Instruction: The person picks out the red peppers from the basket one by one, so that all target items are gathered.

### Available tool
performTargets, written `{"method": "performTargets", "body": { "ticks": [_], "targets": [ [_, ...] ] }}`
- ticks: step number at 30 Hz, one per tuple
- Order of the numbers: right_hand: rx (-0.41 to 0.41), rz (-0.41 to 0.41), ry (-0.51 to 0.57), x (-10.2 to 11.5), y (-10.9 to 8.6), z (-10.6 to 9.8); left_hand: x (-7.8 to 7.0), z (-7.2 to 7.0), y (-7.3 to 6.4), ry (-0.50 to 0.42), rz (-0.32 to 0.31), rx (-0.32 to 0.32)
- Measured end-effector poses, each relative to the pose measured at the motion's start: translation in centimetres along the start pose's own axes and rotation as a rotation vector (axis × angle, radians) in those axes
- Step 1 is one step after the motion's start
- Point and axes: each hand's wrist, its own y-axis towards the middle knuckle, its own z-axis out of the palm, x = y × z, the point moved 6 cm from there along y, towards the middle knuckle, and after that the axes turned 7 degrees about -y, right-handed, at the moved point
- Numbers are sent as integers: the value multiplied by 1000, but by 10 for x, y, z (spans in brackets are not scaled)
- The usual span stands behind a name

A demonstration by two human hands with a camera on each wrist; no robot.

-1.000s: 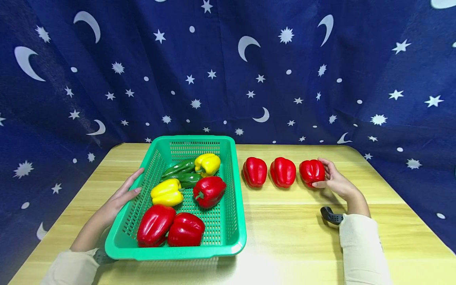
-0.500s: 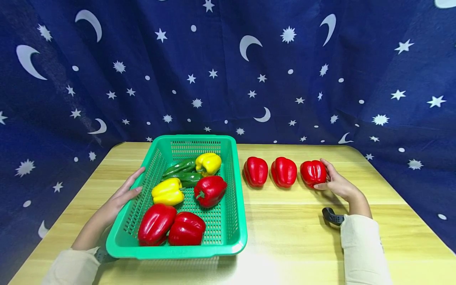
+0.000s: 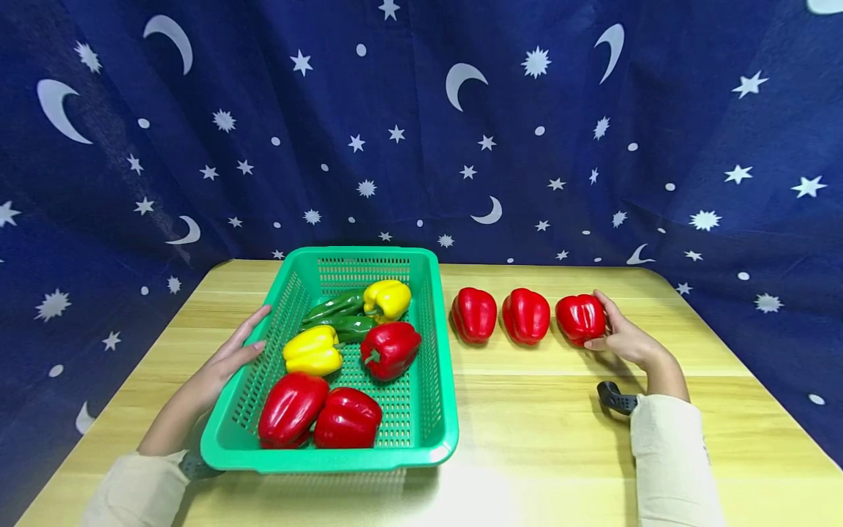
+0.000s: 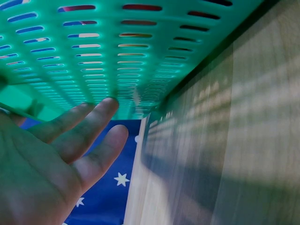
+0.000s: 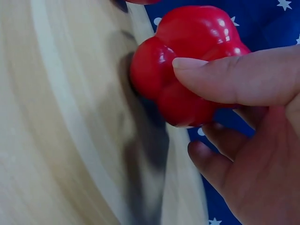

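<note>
My right hand holds a glossy red bell pepper, the rightmost in a row of three on the table. In the right wrist view, the thumb lies across the lobed end of this bell pepper, with fingers behind it. Two more red bell peppers stand to its left. My left hand rests at the left rim of a green plastic basket. In the left wrist view its fingers extend fairly straight along the basket's slotted outer wall.
Inside the basket lie red bell peppers, yellow bell peppers and long green peppers. A wooden table carries everything, and a blue curtain with moons and stars hangs behind its far edge. A black wrist mount juts from the right sleeve.
The head view has shifted slightly, moving everything a little right and up in the picture. Both hands, the basket and the peppers stay in nearly the same places relative to each other.
</note>
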Motion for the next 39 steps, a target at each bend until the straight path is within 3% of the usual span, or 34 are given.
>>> {"method": "performTargets", "body": {
  "ticks": [22,30,39],
  "targets": [
    [-25,-35,-81,10,3,0,6,-4,-8,-28,-6,-11],
    [-40,-18,-87,17,-2,-4,5,-4,-8,4,-21,-36],
    [-134,-41,-235,38,-5,-15,3,-2,4,-36,-9,-15]
  ]
}}
